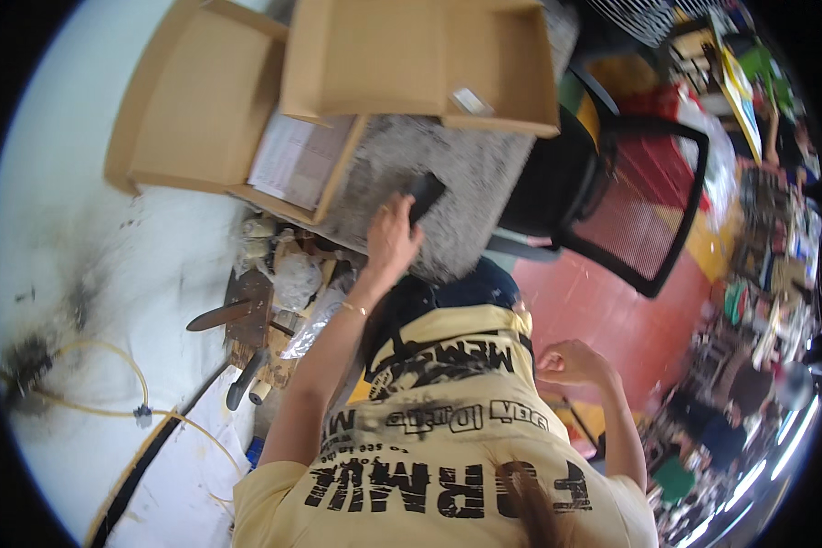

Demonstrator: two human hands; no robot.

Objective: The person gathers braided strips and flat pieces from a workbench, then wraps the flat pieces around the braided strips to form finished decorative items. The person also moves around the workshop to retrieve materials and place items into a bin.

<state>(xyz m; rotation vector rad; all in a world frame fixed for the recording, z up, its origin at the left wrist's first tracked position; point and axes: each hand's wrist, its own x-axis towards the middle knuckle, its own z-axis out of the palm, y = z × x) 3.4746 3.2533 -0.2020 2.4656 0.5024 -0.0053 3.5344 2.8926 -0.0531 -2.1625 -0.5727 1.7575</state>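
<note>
Brown open cardboard box (420, 55), white label (471, 100) inside, left hand (391, 239) gripping black object (424, 196)

Left hand (391, 239) up on grey mat (447, 173), gripping small black object (424, 195). Right hand (571, 362) loosely curled, apart, above red floor (603, 310). Cardboard boxes (338, 82) beyond mat, black chair (630, 201) to right, yellow hose (110, 374) at left.

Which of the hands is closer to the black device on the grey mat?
Left. The left hand grips the black device; the right hand is curled far from it, beside the yellow shirt.
</note>
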